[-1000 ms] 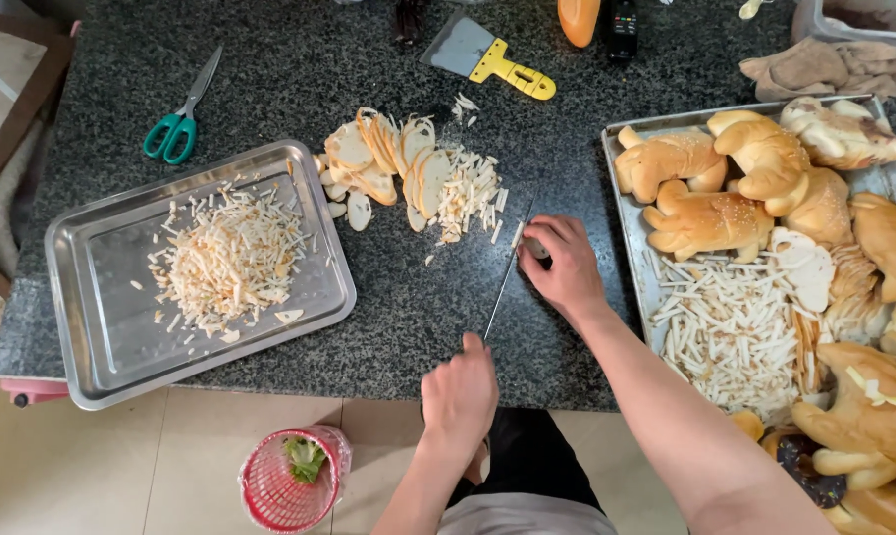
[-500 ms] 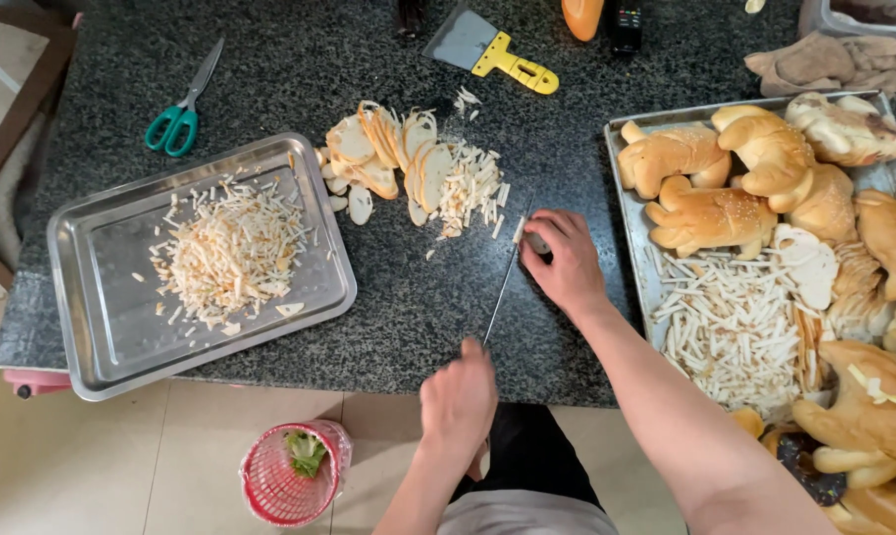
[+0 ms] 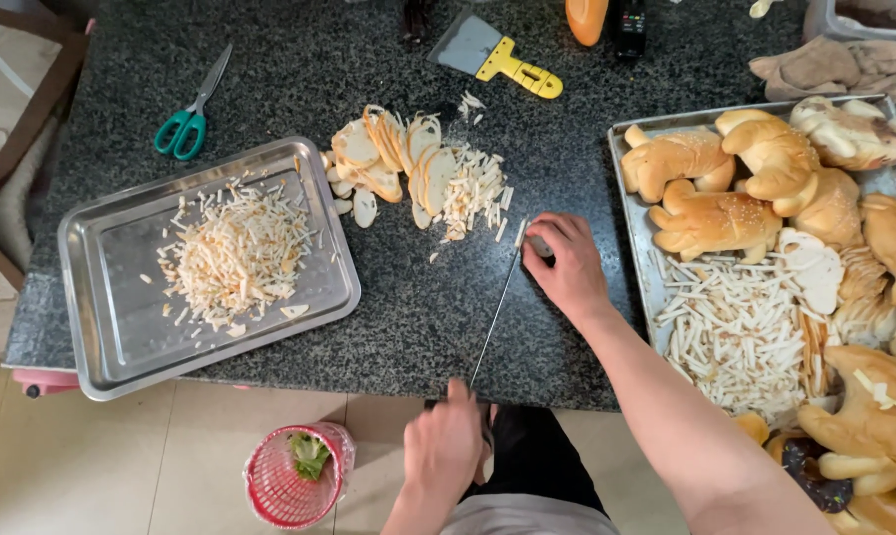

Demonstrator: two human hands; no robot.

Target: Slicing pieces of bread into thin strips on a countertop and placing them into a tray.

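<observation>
A long thin knife lies edge-down across the dark granite counter. My left hand grips its handle at the counter's near edge. My right hand presses on the blade's far tip. Just beyond the tip sits a pile of bread slices and cut strips. A steel tray at the left holds a heap of shredded bread.
Another tray at the right holds bread loaves and cut strips. Green-handled scissors and a yellow-handled scraper lie farther back. A folded cloth is at the far right. On the floor stands a red basket.
Both hands and the knife have stayed nearly still; the blade tip sits slightly closer to the bread strips.
</observation>
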